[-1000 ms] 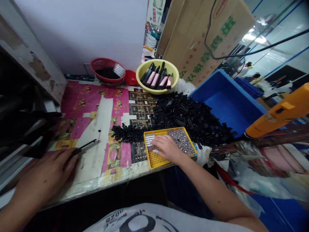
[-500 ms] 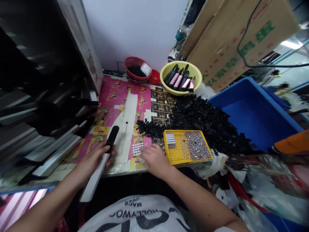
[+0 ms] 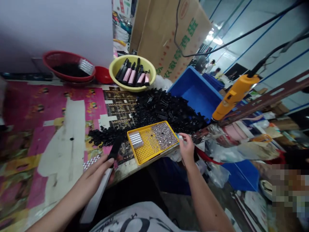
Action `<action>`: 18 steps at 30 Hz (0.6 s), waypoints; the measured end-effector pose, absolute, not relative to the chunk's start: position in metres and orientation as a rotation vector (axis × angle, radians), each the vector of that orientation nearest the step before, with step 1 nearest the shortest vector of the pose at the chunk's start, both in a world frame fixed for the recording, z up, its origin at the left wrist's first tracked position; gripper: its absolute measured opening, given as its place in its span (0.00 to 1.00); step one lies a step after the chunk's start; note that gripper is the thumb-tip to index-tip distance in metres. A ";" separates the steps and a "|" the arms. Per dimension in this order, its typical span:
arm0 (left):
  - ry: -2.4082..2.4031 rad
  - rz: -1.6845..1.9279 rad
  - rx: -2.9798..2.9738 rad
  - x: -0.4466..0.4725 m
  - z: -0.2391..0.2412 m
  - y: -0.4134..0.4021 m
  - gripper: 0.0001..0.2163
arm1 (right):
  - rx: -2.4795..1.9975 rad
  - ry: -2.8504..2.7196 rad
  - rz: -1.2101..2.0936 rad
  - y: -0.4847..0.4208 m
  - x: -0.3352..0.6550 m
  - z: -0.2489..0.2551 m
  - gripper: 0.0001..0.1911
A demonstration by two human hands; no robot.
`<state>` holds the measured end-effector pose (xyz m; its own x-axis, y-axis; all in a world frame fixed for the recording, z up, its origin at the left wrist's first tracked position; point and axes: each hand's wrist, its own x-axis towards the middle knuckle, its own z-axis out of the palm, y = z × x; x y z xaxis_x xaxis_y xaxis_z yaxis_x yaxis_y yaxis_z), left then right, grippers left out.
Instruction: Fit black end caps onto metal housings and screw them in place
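Note:
My left hand (image 3: 100, 169) is wrapped round a long white bar with a black end (image 3: 98, 196), held at a slant over the table's front edge. Its black end points away from me, towards the yellow perforated tray (image 3: 146, 158). Small shiny metal parts, apparently screws (image 3: 164, 135), fill the tray's right side, and a silver block with rows of dots (image 3: 136, 140) sits at its left. My right hand (image 3: 187, 148) is just off the tray's right end, fingers curled together. Something small and whitish shows at its fingertips, too small to name.
Black plastic parts (image 3: 166, 106) lie heaped behind the tray. Beyond them stand a yellow bowl (image 3: 112, 75) of black and pink pieces, a red basket (image 3: 49, 62) and a blue bin (image 3: 193, 87). An orange electric screwdriver (image 3: 229, 96) hangs on a cable at the right.
The view has swung to the right. My right hand has moved from the dotted silver piece on the table to the tray's right end. My left hand still holds the bar.

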<state>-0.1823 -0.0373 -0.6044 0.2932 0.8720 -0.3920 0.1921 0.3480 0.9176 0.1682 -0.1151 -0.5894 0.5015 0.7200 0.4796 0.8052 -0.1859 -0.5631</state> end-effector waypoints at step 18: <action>1.020 0.778 0.289 -0.274 -0.621 -0.070 0.07 | -1.513 -2.572 0.305 -0.018 -0.066 -0.617 0.19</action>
